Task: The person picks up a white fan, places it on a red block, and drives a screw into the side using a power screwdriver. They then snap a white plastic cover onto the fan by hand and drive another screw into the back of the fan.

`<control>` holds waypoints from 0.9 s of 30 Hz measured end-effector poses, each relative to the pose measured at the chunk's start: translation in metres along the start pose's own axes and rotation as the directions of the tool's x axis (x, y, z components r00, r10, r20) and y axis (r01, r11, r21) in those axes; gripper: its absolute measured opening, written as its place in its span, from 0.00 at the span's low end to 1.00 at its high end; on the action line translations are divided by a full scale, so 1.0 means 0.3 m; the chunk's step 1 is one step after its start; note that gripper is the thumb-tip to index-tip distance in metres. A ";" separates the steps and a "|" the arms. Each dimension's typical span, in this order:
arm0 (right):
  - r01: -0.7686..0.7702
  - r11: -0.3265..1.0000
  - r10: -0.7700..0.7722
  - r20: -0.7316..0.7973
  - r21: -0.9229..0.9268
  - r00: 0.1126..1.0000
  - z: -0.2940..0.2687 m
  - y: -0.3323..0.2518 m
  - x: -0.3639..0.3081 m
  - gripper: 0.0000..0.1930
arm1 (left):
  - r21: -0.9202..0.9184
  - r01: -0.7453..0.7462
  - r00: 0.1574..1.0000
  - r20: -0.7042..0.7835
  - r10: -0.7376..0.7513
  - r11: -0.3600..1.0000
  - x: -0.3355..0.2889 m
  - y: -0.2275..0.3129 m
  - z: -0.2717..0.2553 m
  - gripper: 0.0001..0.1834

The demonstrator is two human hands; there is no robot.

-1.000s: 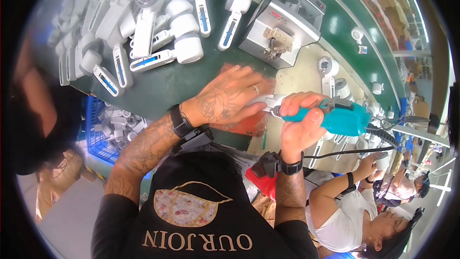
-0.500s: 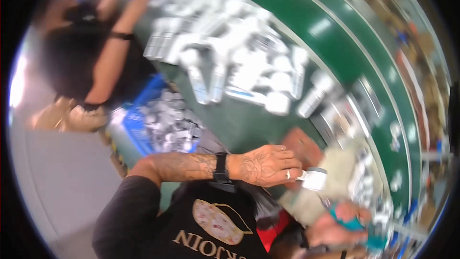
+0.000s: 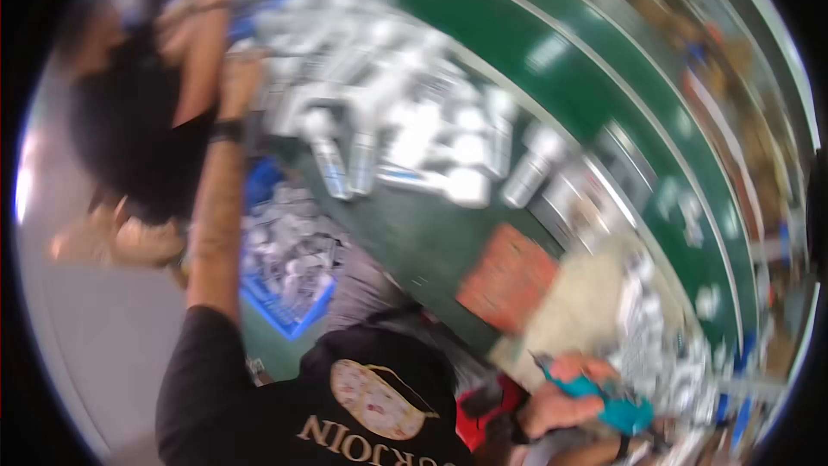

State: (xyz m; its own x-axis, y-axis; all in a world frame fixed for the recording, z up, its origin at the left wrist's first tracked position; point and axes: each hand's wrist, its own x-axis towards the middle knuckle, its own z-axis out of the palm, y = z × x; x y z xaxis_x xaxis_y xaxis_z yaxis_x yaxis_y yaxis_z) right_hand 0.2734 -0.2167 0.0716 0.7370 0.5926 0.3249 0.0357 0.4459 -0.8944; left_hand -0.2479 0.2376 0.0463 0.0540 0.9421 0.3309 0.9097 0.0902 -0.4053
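My left arm stretches to the far left. The left hand (image 3: 241, 79) is at the left edge of a spread of white plastic parts (image 3: 423, 134) on the green table. Blur hides its fingers and whatever they may hold. At the lower right, my right hand (image 3: 561, 406) is closed around a teal hand tool (image 3: 623, 406) with a thin dark tip. The tool's exact kind is unclear. A worn reddish square board (image 3: 507, 280) lies beyond the right hand, beside a beige sheet (image 3: 578, 293). White pieces with round heads and long handles (image 3: 328, 160) lie across the middle.
A blue crate (image 3: 293, 324) of small grey-white parts stands left of my body. Another person (image 3: 129, 112) works at the far left, their arm near my left hand. Silvery boxes (image 3: 573, 207) and a shiny heap (image 3: 660, 328) lie right, beside the green conveyor (image 3: 517, 43).
My left hand has swung from near the reddish board to the far left. The white piece with a grey end is no longer seen in it. My right hand still grips the teal tool.
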 end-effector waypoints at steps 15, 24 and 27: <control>0.101 0.987 -0.095 0.055 -0.121 0.994 -0.095 -0.209 -0.104 0.37 | -0.645 -0.528 0.078 -0.685 0.725 -0.553 -0.973 1.455 -1.061 0.22; 0.140 0.984 -0.139 0.016 -0.109 0.990 -0.165 -0.228 -0.101 0.37 | -0.691 -0.518 0.245 -0.684 0.687 -0.504 -1.183 1.592 -1.085 0.25; 0.085 0.981 -0.092 -0.034 -0.172 0.995 -0.155 -0.213 -0.075 0.38 | -0.623 -0.630 0.242 -0.725 0.645 -0.464 -1.043 1.474 -1.060 0.27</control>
State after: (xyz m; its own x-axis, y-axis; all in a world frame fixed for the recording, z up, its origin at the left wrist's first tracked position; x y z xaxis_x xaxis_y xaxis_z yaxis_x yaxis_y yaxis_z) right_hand 0.2859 -0.2898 0.1070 0.7529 0.5265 0.3950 0.2135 0.3724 -0.9032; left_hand 0.2685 -0.1200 0.0345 0.8981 0.0521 0.4367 -0.1997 -0.8364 0.5105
